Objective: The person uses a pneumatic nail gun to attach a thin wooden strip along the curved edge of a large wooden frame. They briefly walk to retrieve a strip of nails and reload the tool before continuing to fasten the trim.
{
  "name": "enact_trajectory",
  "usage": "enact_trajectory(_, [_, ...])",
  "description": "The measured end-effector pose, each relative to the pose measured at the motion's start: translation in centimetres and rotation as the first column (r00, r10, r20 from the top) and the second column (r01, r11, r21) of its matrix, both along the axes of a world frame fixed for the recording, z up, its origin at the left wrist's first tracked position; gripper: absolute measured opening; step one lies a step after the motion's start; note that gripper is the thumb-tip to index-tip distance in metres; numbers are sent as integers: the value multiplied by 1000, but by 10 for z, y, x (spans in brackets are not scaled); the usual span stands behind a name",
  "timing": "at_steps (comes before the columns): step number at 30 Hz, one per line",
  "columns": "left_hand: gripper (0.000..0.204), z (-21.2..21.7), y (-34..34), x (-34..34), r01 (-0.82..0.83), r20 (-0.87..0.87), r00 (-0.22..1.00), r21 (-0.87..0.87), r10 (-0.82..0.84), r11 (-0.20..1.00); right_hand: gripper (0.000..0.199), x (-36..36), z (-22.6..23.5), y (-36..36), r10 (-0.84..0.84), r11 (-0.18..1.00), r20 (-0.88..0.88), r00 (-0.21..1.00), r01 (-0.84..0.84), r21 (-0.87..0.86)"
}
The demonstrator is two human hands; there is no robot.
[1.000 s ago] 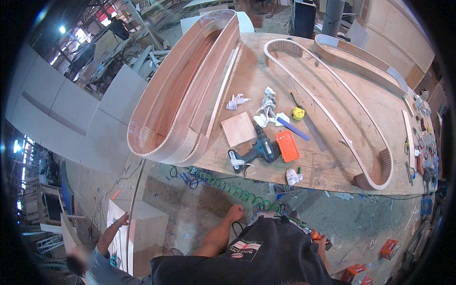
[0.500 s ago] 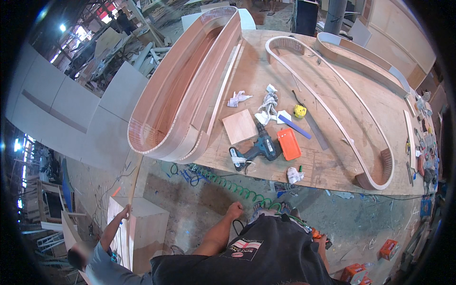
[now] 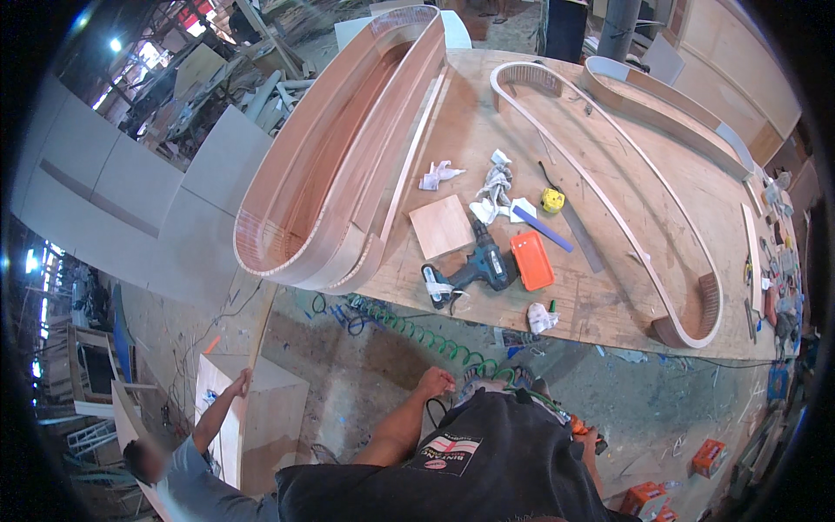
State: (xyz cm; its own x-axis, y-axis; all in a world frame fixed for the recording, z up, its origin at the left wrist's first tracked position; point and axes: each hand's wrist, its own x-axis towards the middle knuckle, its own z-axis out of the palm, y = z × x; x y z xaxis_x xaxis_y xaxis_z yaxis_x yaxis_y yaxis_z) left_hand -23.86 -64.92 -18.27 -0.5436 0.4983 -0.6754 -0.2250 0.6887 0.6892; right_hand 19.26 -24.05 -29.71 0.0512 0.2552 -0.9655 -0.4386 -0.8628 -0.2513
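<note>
My left hand (image 3: 437, 382) hangs in front of my shirt, below the workbench edge. Its fingers are curled in, and whatever they may hold is too small or hidden to make out. Low at my right side, my right hand (image 3: 589, 438) is closed around an orange-and-dark hand tool (image 3: 579, 425), partly hidden by my shirt. A green coiled hose (image 3: 445, 348) runs across the floor toward my feet. On the bench nearest my hands lie a teal-and-black cordless drill (image 3: 487, 265), an orange tray (image 3: 532, 260) and a crumpled white wad (image 3: 542, 318).
A long, rounded wooden frame (image 3: 339, 165) stands on the bench (image 3: 600, 300) at left. A thin looped frame (image 3: 609, 187) and another curved frame (image 3: 670, 117) lie right. A tape measure (image 3: 552, 201) and square board (image 3: 439, 226) lie between. At lower left another person (image 3: 204, 474) grips a wooden strip.
My left hand has shifted slightly right, its fingers looser than before. The view has moved a little. At left, the other person's hand and wooden strip have shifted slightly right and up.
</note>
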Motion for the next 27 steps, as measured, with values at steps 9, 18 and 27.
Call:
enact_trajectory(9, [17, -27, -11, 9, -137, 107, 986, 99, 127, 986, 27, 21, -33, -1, 5, 1000, -82, 997, -7, -17])
enact_trajectory(18, [21, -28, 9, -3, -148, 162, 976, 19, 143, 989, 26, 18, -10, 1, -18, 1000, -37, 999, 18, -3])
enact_trajectory(27, [22, -49, -2, 0, 157, -119, 980, -49, -162, 986, 26, 0, 37, -2, 23, 1000, 69, 997, -22, -19])
